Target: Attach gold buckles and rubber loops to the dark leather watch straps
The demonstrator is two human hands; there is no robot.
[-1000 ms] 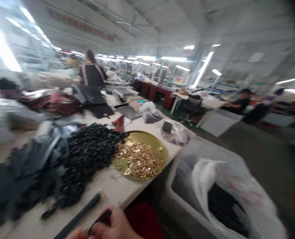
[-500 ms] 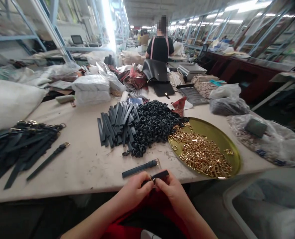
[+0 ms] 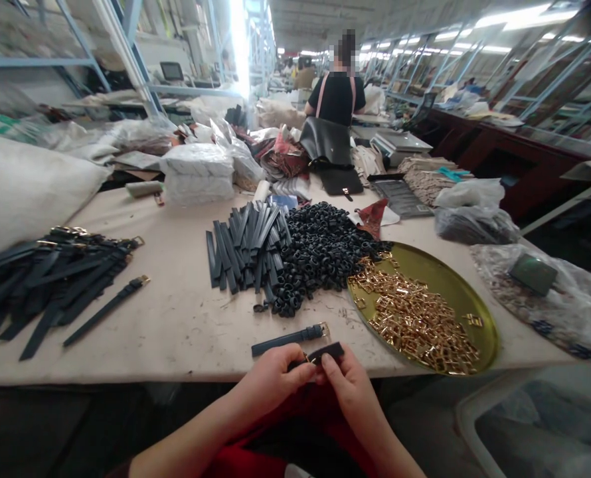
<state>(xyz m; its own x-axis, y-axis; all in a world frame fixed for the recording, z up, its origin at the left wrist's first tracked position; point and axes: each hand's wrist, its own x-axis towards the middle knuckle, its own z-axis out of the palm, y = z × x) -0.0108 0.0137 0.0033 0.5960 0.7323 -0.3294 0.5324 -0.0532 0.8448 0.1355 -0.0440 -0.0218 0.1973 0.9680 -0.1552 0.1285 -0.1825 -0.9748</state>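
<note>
At the table's front edge, both of my hands are closed on one dark leather strap (image 3: 331, 350). My left hand (image 3: 281, 372) pinches its left part, where a bit of gold buckle shows between the fingers. With its thumb on top, my right hand (image 3: 344, 373) grips the strap's right end. Just beyond my hands lies a buckled strap (image 3: 288, 339) with a gold buckle at its right end. Further back are a pile of flat dark strips (image 3: 246, 242) and a heap of small dark loops (image 3: 320, 249). Gold buckles (image 3: 418, 318) fill much of a round gold tray (image 3: 437, 265) on the right.
A pile of buckled straps (image 3: 51, 279) lies at left, with a single strap (image 3: 105, 312) beside it. Plastic-wrapped packs (image 3: 198, 174), a black leather bag (image 3: 329, 147) and clear bags (image 3: 475, 216) stand behind. A person (image 3: 336, 96) faces away further back. A pale bin (image 3: 467, 425) is below right.
The view has shifted slightly left, so things appear further right. My right thumb has moved onto the strap's top, and less of the buckle shows between my fingers.
</note>
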